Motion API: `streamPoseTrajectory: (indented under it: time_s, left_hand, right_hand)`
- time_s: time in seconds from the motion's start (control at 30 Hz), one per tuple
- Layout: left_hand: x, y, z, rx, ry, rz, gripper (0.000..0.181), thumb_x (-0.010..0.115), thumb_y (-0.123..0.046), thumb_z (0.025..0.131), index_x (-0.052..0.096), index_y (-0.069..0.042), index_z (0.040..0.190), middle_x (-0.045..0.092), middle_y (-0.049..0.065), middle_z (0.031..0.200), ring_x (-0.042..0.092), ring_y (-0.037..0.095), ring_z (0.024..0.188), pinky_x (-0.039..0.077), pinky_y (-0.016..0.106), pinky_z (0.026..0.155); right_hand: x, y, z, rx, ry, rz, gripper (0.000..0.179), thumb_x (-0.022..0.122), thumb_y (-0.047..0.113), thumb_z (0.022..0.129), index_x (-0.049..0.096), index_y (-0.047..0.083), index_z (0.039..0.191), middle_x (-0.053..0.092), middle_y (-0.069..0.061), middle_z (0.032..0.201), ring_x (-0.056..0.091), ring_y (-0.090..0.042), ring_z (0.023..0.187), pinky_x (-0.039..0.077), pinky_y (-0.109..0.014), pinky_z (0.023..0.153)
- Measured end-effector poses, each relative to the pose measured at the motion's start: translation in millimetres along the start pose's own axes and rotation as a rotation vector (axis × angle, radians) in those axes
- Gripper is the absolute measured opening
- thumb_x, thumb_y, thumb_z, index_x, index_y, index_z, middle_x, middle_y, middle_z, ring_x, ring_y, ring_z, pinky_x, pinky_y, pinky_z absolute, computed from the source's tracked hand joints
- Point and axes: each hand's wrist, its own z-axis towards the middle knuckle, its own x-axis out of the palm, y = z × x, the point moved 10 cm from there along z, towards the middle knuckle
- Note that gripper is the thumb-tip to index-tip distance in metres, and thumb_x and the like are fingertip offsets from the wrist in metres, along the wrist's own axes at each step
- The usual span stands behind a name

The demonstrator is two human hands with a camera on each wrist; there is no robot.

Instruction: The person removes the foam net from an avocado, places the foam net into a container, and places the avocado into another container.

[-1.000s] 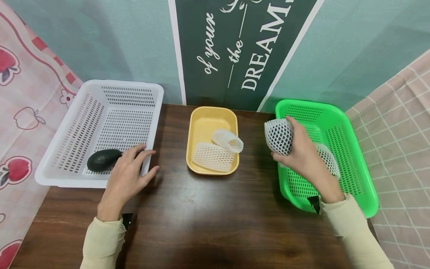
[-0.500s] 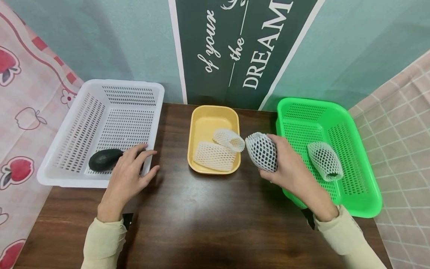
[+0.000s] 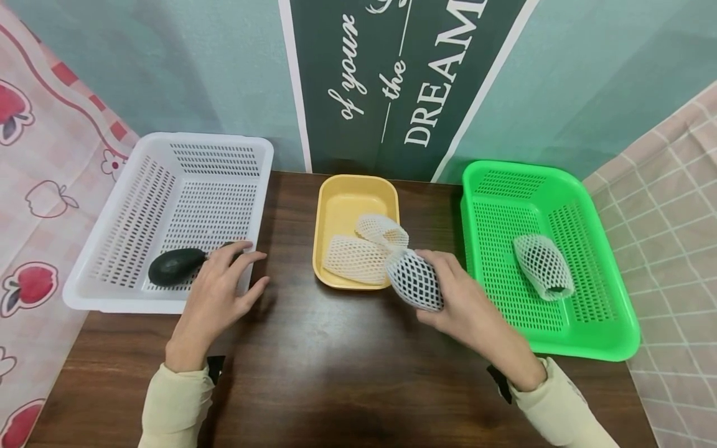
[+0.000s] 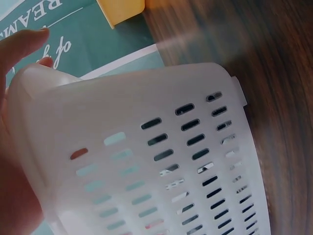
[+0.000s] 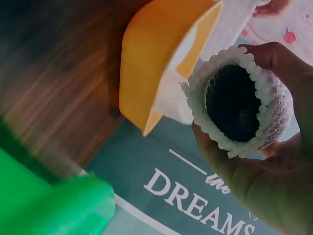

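My right hand (image 3: 467, 305) grips a dark avocado (image 3: 417, 280) in a white foam net, above the table at the yellow tray's front right corner. In the right wrist view, the net's open end (image 5: 198, 105) frames the dark fruit, with thumb and fingers around its sides. My left hand (image 3: 215, 298) lies over the near right corner of the white basket (image 3: 89, 302), fingers loosely bent. Inside that basket a bare dark green avocado (image 3: 176, 266) lies beside the hand; another dark tip (image 3: 228, 244) peeks out behind the fingers, mostly hidden.
Two white foam nets (image 3: 355, 260) lie in the yellow tray (image 3: 344, 208), one hanging over its right rim. To the right, the green basket (image 3: 613, 274) holds another netted dark fruit (image 3: 543, 267). A printed backdrop (image 3: 235, 81) stands behind the brown table (image 3: 336, 373).
My right hand has carried the netted avocado left and nearer, from over the green basket's left edge to the yellow tray's corner. My left hand has barely shifted.
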Motion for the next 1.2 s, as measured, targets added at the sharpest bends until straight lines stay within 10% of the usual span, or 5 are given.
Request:
streamPoseTrajectory:
  time_s: [0.5, 1.2]
  left_hand:
    - [3.5, -7.9, 1.9, 0.033, -0.013, -0.053, 0.035, 0.075, -0.018, 0.08, 0.067, -0.005, 0.112, 0.061, 0.021, 0.122, 0.054, 0.041, 0.116, 0.042, 0.056, 0.094]
    - [32.6, -55.3, 4.1, 0.154, 0.089, -0.148, 0.035, 0.079, -0.017, 0.079, 0.069, -0.007, 0.111, 0.064, 0.014, 0.12, 0.058, 0.034, 0.112, 0.046, 0.047, 0.098]
  right_hand:
    - [37, 11, -16.8, -0.071, 0.06, 0.1, 0.098, 0.093, 0.009, 0.059, 0.042, 0.012, 0.143, 0.054, -0.012, 0.132, 0.061, -0.027, 0.113, 0.056, -0.046, 0.092]
    - [110, 18, -24.9, -0.121, 0.277, 0.144, 0.089, 0.087, 0.008, 0.068, 0.043, 0.019, 0.144, 0.05, -0.001, 0.138, 0.055, -0.017, 0.124, 0.051, -0.04, 0.103]
